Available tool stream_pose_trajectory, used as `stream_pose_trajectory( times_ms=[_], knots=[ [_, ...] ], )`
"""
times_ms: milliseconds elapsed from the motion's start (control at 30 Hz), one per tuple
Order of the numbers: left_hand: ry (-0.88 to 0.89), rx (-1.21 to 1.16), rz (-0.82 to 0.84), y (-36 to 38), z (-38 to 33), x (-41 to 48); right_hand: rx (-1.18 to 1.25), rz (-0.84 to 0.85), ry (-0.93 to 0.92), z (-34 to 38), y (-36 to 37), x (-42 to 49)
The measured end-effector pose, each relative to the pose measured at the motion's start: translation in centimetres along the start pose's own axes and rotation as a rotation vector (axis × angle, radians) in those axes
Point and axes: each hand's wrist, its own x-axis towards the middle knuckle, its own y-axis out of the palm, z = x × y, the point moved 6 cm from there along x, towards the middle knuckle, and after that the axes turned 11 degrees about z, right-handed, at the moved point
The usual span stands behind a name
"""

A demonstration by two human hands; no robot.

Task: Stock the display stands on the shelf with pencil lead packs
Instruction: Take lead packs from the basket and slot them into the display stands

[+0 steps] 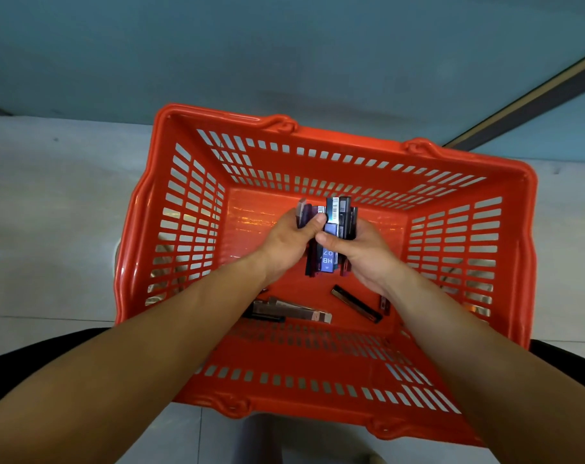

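Note:
A red plastic basket (317, 162) stands on the floor below me. Both my hands are inside it, side by side. My right hand (364, 252) grips a bunch of several slim pencil lead packs (331, 236), dark and blue, one marked HB. My left hand (284, 242) holds a purple pack (302, 214) and its thumb presses against the bunch. A few loose packs lie on the basket floor: a brownish one (294, 309), a dark one (356, 303) and a small one (384, 304) by my right wrist.
The basket sits on pale floor tiles (50, 229). Beyond it is a teal surface (284, 45), with a dark strip (525, 102) running diagonally at the upper right. No shelf or display stand is in view.

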Motion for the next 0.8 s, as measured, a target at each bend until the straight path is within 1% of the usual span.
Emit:
stream_pose_trajectory(
  times_ms=[133, 267, 400, 533, 567, 667, 733, 800],
  knots=[
    [-0.035, -0.093, -0.037, -0.1, 0.8, 0.2, 0.025, 0.035, 0.053, -0.4, 0.1, 0.1],
    [-0.051, -0.092, -0.072, -0.4, 1.0, 0.2, 0.041, 0.026, 0.087, -0.8, 0.0, 0.3],
    [-0.076, -0.171, -0.101, -0.7, 1.5, 0.2, -0.004, 0.003, 0.094, -1.4, -0.1, 0.9],
    [-0.093, -0.308, -0.111, -0.7, 1.8, 0.2, -0.017, -0.036, 0.077, -1.5, -0.1, 1.3],
    [-0.081, -0.308, -0.090, -0.6, 1.7, 0.2, -0.023, -0.044, 0.067, -1.4, -0.1, 1.3],
    [-0.069, -0.208, -0.039, -0.8, 2.0, 0.4, -0.049, -0.043, 0.051, -1.4, 0.0, 1.5],
    [-0.077, -0.174, -0.045, -1.1, 2.4, 0.7, -0.064, -0.032, 0.050, -1.3, 0.2, 1.5],
    [-0.088, -0.192, -0.066, -1.3, 2.6, 0.8, -0.035, -0.011, 0.062, -1.4, 0.3, 1.6]
  ],
)
